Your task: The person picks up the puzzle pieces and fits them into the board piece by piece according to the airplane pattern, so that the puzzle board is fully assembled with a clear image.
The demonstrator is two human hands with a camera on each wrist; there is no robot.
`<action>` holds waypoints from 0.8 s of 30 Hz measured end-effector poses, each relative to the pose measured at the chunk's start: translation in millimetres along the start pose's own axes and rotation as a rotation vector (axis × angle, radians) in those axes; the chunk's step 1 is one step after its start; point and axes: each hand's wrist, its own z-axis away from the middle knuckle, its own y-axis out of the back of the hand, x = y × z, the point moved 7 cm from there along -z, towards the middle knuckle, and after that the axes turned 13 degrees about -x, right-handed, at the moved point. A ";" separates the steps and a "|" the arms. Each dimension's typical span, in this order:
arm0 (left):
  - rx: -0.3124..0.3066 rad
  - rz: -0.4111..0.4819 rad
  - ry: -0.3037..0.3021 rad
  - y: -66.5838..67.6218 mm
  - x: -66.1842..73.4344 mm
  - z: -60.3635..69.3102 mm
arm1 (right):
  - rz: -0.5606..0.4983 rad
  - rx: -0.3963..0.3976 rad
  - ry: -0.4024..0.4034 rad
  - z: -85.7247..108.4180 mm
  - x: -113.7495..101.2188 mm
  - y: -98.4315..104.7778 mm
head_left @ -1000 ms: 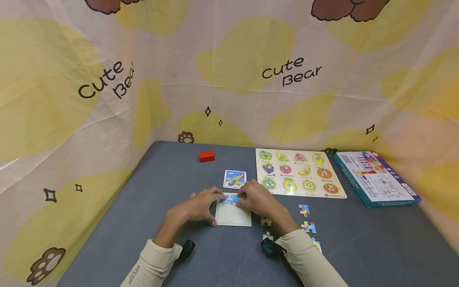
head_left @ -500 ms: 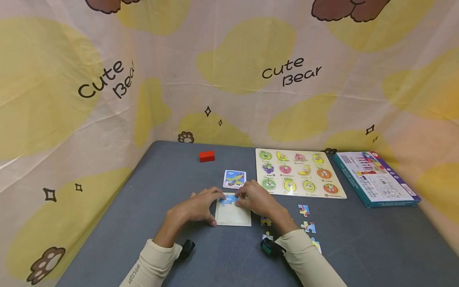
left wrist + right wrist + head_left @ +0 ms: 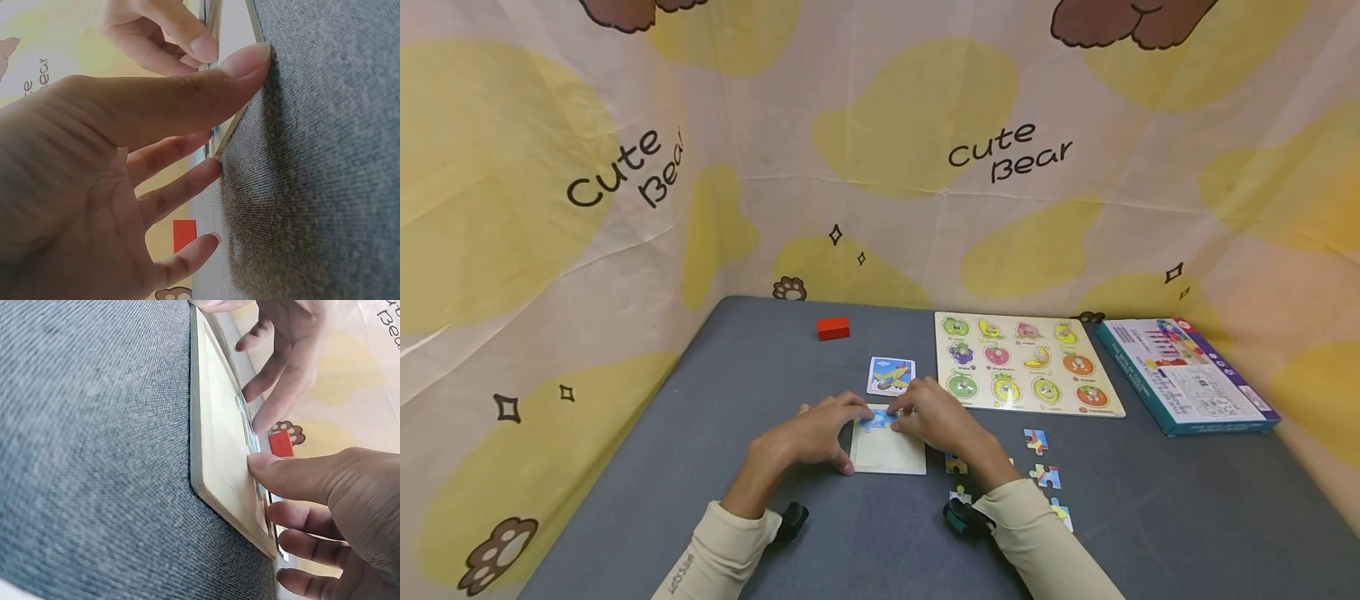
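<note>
Gently now: blue puzzle pieces (image 3: pixel 876 420) lie in the far part of the pale tray (image 3: pixel 887 454).
On my remote feed, loose pieces (image 3: pixel 1046 477) lie nearest, right of the tray; then the left hand (image 3: pixel 820 429), fingers extended, thumb at the near-left corner; then the right hand (image 3: pixel 943 422), fingertips apparently pinching 1 of the blue puzzle pieces. I'd brace lightly, seat tabs flat, and check the airplane card (image 3: pixel 891 377) just beyond.

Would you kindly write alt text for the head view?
A person's left hand rests on a pale tray while the right hand touches blue puzzle pieces at its far side. An airplane card lies beyond; loose pieces, a fruit board and a box are to the right.
</note>
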 end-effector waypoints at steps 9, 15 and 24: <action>-0.014 -0.009 -0.007 -0.8 0.7 0.4 | -0.019 0.003 -0.026 -0.2 1.2 0.1; -0.025 -0.024 -0.023 -2.6 4.7 -0.6 | -0.027 0.006 -0.040 0.0 2.5 0.2; -0.062 -0.065 -0.061 -8.9 16.5 -4.1 | -0.053 0.018 -0.042 -0.3 3.6 1.6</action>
